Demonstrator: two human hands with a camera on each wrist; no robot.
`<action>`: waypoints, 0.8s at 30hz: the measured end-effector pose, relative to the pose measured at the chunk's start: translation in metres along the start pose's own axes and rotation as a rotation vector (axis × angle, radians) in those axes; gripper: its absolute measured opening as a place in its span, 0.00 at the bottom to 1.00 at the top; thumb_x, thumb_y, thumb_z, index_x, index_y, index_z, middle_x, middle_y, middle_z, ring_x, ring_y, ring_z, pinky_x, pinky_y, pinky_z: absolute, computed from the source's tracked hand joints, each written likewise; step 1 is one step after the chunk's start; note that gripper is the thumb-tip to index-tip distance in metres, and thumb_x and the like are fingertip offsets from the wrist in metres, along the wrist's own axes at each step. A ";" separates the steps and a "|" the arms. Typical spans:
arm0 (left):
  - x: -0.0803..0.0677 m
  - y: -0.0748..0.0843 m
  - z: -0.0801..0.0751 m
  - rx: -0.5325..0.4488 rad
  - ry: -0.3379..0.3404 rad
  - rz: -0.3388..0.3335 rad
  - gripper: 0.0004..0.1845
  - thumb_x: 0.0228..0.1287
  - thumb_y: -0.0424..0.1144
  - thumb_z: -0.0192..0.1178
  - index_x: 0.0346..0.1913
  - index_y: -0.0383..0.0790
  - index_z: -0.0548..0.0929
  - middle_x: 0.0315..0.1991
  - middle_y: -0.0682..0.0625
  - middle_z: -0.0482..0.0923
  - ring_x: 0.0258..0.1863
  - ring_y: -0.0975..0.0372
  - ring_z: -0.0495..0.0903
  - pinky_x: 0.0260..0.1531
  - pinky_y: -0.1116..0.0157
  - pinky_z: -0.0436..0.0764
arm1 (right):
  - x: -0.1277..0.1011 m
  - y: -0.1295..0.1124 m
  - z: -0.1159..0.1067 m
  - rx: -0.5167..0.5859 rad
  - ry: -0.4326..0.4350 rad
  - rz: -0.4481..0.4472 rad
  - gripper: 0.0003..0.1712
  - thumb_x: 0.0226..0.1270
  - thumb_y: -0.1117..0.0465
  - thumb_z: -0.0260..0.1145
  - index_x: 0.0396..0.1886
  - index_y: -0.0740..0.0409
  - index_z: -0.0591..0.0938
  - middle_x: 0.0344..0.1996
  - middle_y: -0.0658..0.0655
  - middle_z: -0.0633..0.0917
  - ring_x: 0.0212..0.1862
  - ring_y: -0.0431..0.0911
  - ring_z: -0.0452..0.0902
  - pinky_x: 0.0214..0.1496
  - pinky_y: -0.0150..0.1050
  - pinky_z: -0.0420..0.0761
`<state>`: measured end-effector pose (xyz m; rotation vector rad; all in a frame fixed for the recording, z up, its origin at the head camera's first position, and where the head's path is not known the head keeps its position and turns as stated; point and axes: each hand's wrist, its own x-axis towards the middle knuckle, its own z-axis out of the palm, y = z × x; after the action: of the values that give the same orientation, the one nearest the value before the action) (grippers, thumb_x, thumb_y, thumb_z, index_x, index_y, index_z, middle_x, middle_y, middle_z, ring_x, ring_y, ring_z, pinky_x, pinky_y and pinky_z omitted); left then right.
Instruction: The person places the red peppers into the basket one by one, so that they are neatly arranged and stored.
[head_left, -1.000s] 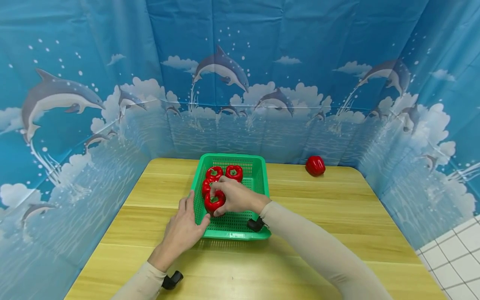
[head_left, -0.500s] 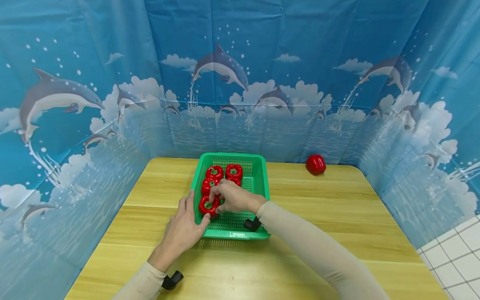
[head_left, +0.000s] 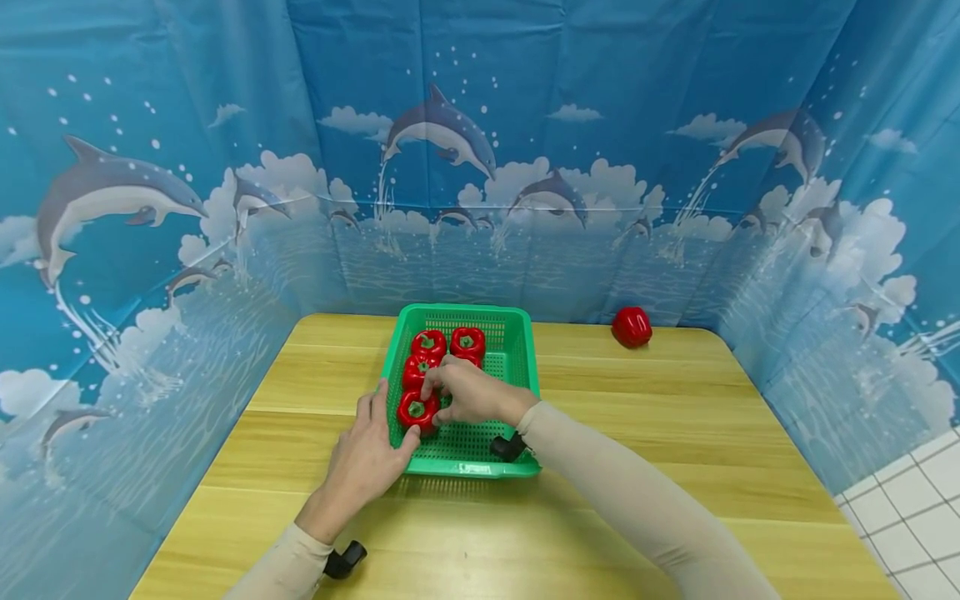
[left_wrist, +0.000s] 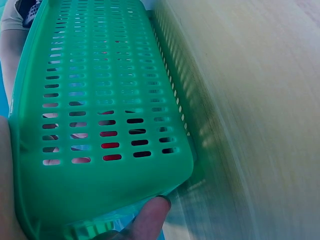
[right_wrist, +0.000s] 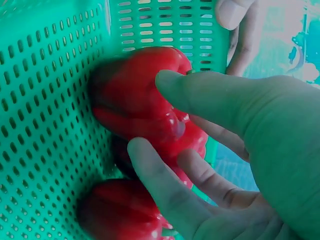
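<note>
A green perforated plastic basket (head_left: 472,469) on the wooden table holds several red bell peppers. My left hand (head_left: 366,460) grips its front left corner; in the right wrist view the left thumb (right_wrist: 232,12) hooks over the wall with the fingers outside. The front left bell pepper (head_left: 417,410) stands stem up. Close on its right side is my right hand (head_left: 474,392), its thumb and index finger spread apart by the pepper (right_wrist: 145,90). Behind it in the left column are two more peppers; another pair sits to the right, one partly covered by my right hand.
A single red bell pepper (head_left: 632,327) lies at the table's back right. Blue dolphin curtains (head_left: 480,258) enclose the back and sides. The wooden table top (head_left: 637,433) extends around the basket. Black wrist cameras (head_left: 345,560) sit on both sleeves.
The front pepper has shifted left and slightly toward me, against the left column. My right hand then drew slightly right, away from it. The left hand stayed on the basket.
</note>
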<state>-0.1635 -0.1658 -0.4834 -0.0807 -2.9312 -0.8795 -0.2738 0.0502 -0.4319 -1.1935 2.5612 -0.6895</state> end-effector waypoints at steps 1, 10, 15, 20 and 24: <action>0.000 0.000 0.000 0.002 0.002 0.001 0.56 0.84 0.57 0.64 0.97 0.34 0.46 0.88 0.29 0.63 0.18 0.55 0.69 0.19 0.60 0.71 | -0.001 0.000 -0.001 0.002 0.005 0.005 0.18 0.74 0.61 0.86 0.60 0.56 0.93 0.58 0.57 0.90 0.62 0.60 0.86 0.59 0.41 0.89; 0.001 -0.001 0.001 0.011 0.019 0.007 0.55 0.84 0.57 0.65 0.96 0.33 0.48 0.86 0.29 0.65 0.19 0.54 0.71 0.20 0.60 0.73 | -0.009 0.000 -0.011 0.005 0.058 -0.017 0.19 0.75 0.62 0.85 0.61 0.57 0.92 0.61 0.61 0.87 0.59 0.61 0.88 0.59 0.45 0.91; 0.002 -0.001 0.002 0.020 0.020 0.008 0.56 0.84 0.58 0.64 0.96 0.32 0.48 0.85 0.29 0.66 0.18 0.56 0.70 0.19 0.61 0.73 | -0.014 0.004 -0.019 -0.007 0.079 -0.011 0.19 0.77 0.60 0.84 0.62 0.56 0.92 0.60 0.61 0.88 0.59 0.60 0.85 0.58 0.46 0.89; 0.001 -0.001 0.002 0.020 0.028 0.016 0.55 0.83 0.57 0.64 0.96 0.31 0.50 0.85 0.28 0.66 0.18 0.56 0.70 0.18 0.61 0.73 | -0.018 0.010 -0.027 -0.012 0.105 -0.017 0.20 0.77 0.58 0.84 0.64 0.57 0.92 0.60 0.64 0.88 0.58 0.60 0.86 0.56 0.45 0.90; 0.001 -0.001 0.002 0.019 0.033 0.019 0.54 0.84 0.56 0.64 0.96 0.31 0.50 0.85 0.29 0.67 0.19 0.56 0.71 0.19 0.61 0.74 | -0.021 0.016 -0.033 0.018 0.117 -0.003 0.19 0.79 0.58 0.82 0.64 0.58 0.92 0.62 0.65 0.88 0.60 0.61 0.90 0.63 0.50 0.92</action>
<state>-0.1647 -0.1655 -0.4857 -0.0922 -2.9025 -0.8418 -0.2838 0.0850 -0.4116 -1.1849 2.6423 -0.8032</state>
